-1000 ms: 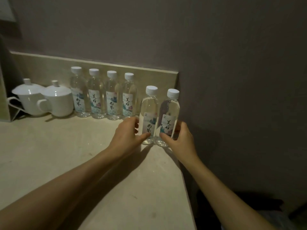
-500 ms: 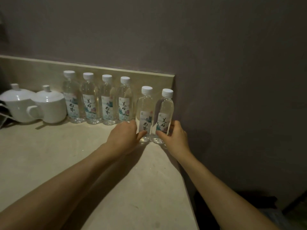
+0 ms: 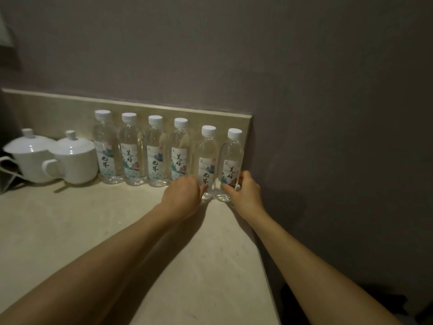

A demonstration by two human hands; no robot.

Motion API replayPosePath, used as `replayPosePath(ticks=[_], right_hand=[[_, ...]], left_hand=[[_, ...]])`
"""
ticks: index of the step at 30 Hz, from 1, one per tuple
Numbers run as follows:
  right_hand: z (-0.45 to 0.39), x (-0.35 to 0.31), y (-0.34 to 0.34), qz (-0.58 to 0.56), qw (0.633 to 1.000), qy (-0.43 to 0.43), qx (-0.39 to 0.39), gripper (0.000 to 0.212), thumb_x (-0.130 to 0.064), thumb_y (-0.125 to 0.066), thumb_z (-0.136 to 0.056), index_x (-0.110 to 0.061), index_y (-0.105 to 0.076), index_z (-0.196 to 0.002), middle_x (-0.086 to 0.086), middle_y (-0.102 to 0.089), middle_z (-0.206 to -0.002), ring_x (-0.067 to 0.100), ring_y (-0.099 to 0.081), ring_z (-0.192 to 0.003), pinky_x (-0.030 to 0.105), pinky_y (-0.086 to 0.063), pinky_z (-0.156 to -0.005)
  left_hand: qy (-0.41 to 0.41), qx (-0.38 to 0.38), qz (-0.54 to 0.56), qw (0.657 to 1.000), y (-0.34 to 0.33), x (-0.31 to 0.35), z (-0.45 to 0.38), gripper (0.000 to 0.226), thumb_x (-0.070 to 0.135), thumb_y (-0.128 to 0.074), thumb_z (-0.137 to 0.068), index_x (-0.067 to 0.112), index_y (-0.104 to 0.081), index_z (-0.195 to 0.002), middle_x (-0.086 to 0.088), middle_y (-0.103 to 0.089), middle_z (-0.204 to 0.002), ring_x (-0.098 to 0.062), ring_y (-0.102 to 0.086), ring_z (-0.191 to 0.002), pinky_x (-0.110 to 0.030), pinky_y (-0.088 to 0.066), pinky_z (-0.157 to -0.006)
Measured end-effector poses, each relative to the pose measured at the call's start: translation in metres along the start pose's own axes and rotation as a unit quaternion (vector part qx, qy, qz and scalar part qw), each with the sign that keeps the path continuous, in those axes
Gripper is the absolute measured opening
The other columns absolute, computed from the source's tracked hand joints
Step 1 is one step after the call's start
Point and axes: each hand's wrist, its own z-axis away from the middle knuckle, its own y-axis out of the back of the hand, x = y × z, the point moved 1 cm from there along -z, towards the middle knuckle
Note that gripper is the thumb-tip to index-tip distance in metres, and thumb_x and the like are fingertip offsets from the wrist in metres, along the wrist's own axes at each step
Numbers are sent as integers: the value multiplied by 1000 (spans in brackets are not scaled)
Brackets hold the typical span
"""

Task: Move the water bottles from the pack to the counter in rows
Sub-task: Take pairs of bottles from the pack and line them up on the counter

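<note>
On the pale counter (image 3: pixel 70 231), two lidded white cups (image 3: pixel 72 158) stand far left, four water bottles (image 3: pixel 143 151) line the backsplash, then the left hand (image 3: pixel 181 198) closes its grip around the fifth bottle (image 3: pixel 207 160) and the right hand (image 3: pixel 244 195) around the sixth bottle (image 3: pixel 230 163), both upright and touching.

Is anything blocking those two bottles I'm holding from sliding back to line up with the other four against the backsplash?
Nothing visible. The left hand and right hand hold the two front bottles; the counter behind them, up to the backsplash, looks bare.
</note>
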Motion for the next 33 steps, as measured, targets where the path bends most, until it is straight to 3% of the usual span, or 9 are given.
replayPosePath(ticks=[14,33], right_hand=[[-27,5,-14,-9,1000,5,5,52,-26,-77,-80,-11,-50,-122,10,-59,-127,26,-61,-114,46,-55,-92],[-40,3,-23,4,1000,7,17,48,-24,-74,-83,-11,-50,-122,11,-57,-129,28,-59,-116,46,-54,-94]], left_hand=[[4,-18,-85,996,-6,-2,-23,42,43,-35,-102,10,-60,-100,-11,-68,-94,-29,-68,-87,-39,-57,-78],[5,-29,-104,994,-14,-3,-40,24,25,-47,-100,9,-63,-105,-10,-67,-102,-29,-68,-94,-42,-58,-81]])
